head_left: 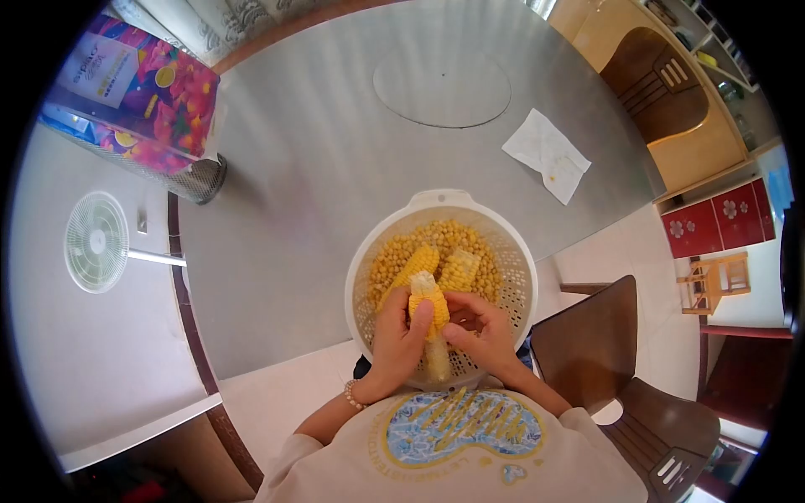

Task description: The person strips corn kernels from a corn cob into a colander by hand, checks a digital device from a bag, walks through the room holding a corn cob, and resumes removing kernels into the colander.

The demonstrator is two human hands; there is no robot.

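One partly stripped corn cob (433, 298) is positioned over one white colander (440, 199). Left hand (397, 337): grip closed around cob. Right hand (485, 332): beside cob; grip closure cannot be determined. Colander contents: two further cobs (461, 270), loose kernels (384, 261). One floral package (138, 92): lettering not reliably legible.

Soft brightness, faint sheen on the table (285, 260), fisheye-curved edges

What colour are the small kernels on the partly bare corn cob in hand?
Yellow kernels, showing best in the head view.
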